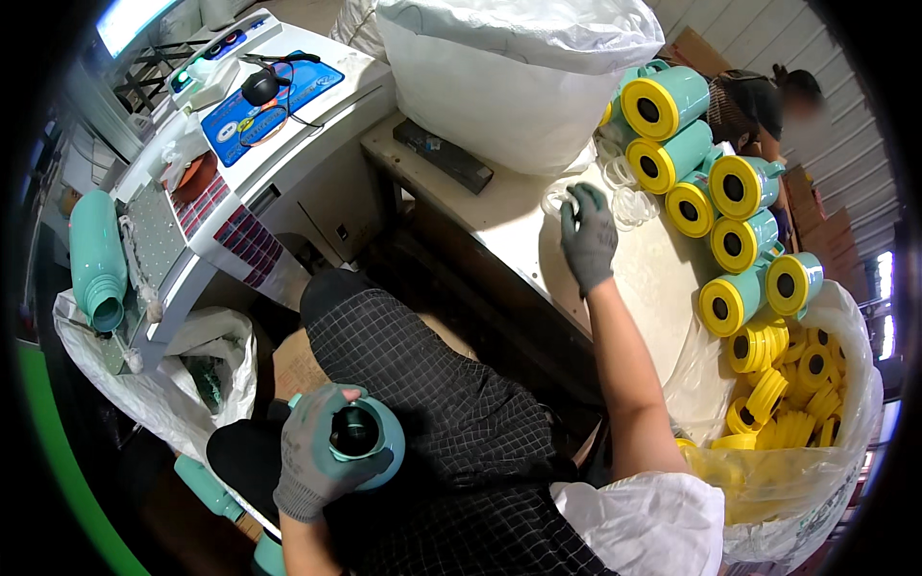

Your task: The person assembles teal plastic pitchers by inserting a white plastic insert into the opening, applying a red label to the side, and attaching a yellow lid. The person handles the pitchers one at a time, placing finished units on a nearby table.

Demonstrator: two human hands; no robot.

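My left hand (322, 451), in a grey glove, is wrapped round a teal jug body (389, 444) resting by my lap. The jug's round mouth faces up and shows a dark liner inside. Over the white table (523, 226), my gloved right hand (588, 235) has its fingers curled together at a translucent white ring (555, 200), which shows beside the fingertips. More such rings (634, 206) lie in a loose pile just right of that hand. Stacked on their sides farther right are several teal jugs (684, 96) with yellow bases and black centres.
A large white sack (490, 86) stands at the back of the table, beside a dark bar (442, 156). Yellow ring-shaped parts (768, 403) fill a clear-lined bag at right. At left, a teal bottle-shaped shell (98, 259) lies on a machine. Another person (754, 110) is at the far right.
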